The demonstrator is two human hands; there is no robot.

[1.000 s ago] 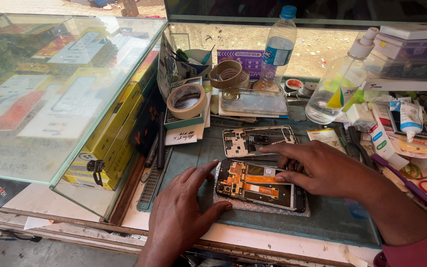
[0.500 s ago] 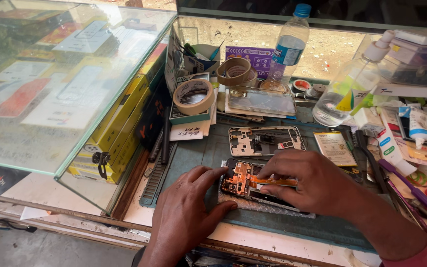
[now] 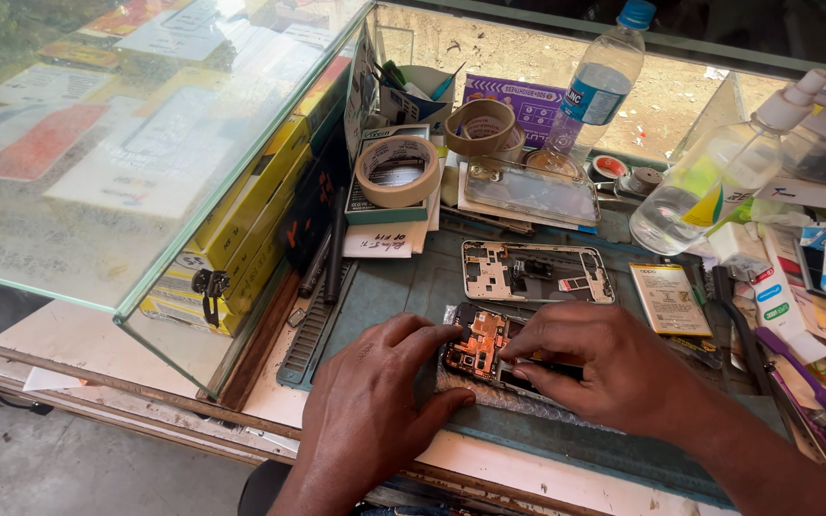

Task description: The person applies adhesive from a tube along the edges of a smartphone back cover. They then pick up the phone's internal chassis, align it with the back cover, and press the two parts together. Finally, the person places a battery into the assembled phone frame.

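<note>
- My left hand (image 3: 365, 416) lies flat on the table (image 3: 384, 296), fingers spread wide and holding nothing; its fingertips (image 3: 446, 333) touch the left end of the opened phone (image 3: 482, 349).
- My right hand (image 3: 614, 368) rests over the right part of that phone, fingers drawn narrow and pressing down on its inner parts; what they pinch, if anything, I cannot tell.
- The opened phone lies back-up on a clear bubble-wrap sheet (image 3: 499, 397), near the front edge of the table, its orange inner board showing.
- Just behind it lies a bare phone frame (image 3: 532, 272), and beside that, to the right, a flat battery (image 3: 666, 298).
- Farther back sit a roll of tape (image 3: 396, 170), a clear phone case (image 3: 532, 191) and a plastic water bottle (image 3: 590, 86).
- A glass display case (image 3: 145, 143) stands to my left.
</note>
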